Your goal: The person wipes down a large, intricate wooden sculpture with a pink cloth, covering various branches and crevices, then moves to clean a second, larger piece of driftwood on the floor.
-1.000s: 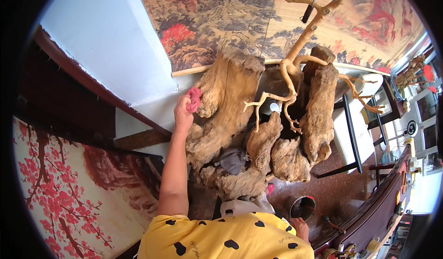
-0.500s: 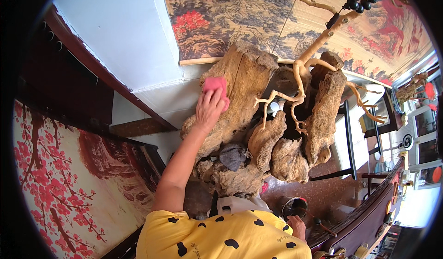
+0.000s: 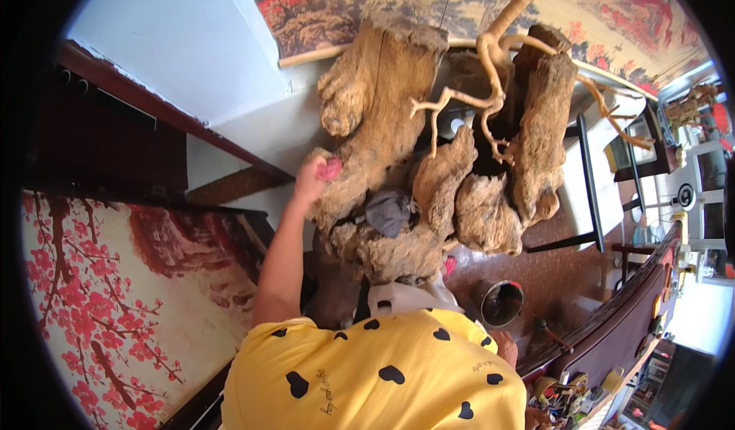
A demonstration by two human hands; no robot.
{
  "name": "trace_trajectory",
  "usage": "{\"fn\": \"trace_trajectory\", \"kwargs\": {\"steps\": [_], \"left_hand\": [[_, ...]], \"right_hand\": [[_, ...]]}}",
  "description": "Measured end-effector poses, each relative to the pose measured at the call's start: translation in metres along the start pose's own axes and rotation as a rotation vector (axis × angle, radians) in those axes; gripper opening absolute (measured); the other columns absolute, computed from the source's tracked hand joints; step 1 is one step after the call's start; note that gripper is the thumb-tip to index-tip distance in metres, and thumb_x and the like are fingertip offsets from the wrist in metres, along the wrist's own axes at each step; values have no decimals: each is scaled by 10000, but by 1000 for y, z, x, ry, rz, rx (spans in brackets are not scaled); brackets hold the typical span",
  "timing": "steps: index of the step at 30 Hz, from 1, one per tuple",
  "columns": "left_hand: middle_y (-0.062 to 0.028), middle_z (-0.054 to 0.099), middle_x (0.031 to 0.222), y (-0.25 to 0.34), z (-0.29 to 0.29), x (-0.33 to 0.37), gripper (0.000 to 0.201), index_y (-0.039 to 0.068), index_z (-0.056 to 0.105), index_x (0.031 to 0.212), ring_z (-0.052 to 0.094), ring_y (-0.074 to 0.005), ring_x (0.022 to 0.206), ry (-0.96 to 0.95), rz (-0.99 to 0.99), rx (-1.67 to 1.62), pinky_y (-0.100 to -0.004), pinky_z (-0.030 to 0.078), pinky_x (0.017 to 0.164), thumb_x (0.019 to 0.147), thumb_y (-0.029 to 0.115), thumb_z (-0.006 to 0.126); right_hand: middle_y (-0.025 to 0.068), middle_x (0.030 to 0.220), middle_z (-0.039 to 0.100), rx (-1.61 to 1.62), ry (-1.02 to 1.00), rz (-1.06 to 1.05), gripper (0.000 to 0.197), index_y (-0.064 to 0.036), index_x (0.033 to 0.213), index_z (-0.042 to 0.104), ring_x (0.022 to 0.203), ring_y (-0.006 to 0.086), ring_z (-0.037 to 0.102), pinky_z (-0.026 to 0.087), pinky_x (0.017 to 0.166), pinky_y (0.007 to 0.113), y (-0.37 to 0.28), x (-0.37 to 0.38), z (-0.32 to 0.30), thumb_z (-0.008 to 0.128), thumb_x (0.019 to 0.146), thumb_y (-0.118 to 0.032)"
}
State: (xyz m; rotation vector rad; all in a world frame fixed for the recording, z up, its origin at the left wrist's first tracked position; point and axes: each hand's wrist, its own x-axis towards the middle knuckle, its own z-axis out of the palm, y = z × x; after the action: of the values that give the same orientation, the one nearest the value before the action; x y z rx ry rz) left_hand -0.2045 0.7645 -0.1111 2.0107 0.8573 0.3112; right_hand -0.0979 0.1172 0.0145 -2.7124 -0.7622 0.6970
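My left hand (image 3: 310, 181) is closed around a bunched pink cloth (image 3: 329, 170), and part of the cloth sticks out beside the fingers. Hand and cloth are at the lower left side of a large, rough brown driftwood stump (image 3: 383, 101). A dark grey cloth (image 3: 388, 212) lies in a hollow of the wood, to the right of that hand. Low on the right, my right hand (image 3: 505, 347) shows only in part past the yellow shirt, and its fingers are hidden.
Pale bare branches (image 3: 494, 78) reach over the stump's right part. On the floor at right stands a metal bucket (image 3: 501, 304). A dark red wooden table (image 3: 612, 323) runs along the right, and a panel painted with blossoms (image 3: 99, 300) leans at left.
My left hand has moved from the stump's upper face down to its lower left side, and the pink cloth is now bunched in the fist. The whole view has shifted somewhat.
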Motion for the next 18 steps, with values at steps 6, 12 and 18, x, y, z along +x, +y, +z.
{"fn": "trace_trajectory", "kwargs": {"steps": [6, 12, 18], "left_hand": [[-158, 679, 1013, -57, -26, 8, 242, -17, 521, 998, 682, -203, 887, 923, -178, -679, -333, 590, 713, 815, -174, 500], [-52, 655, 902, -174, 37, -27, 134, 28, 561, 980, 640, -173, 708, 906, -904, -694, -363, 570, 598, 895, 40, 663], [-72, 663, 766, -147, 10, 4, 137, 61, 659, 987, 599, -239, 564, 525, -787, -1084, -399, 439, 414, 941, 191, 659]], "right_hand": [[133, 966, 679, 15, -10, 26, 214, -107, 1043, 682, 850, 358, 688, 544, 703, 443, 19, -9, 9, 669, 829, -108], [124, 966, 682, -13, -27, -9, 214, -118, 1061, 682, 857, 347, 693, 543, 711, 437, 13, -5, -2, 649, 851, -143], [163, 931, 635, -70, -73, -69, 242, -123, 1067, 659, 878, 421, 652, 522, 696, 483, 9, 8, -14, 667, 827, -96]]}}
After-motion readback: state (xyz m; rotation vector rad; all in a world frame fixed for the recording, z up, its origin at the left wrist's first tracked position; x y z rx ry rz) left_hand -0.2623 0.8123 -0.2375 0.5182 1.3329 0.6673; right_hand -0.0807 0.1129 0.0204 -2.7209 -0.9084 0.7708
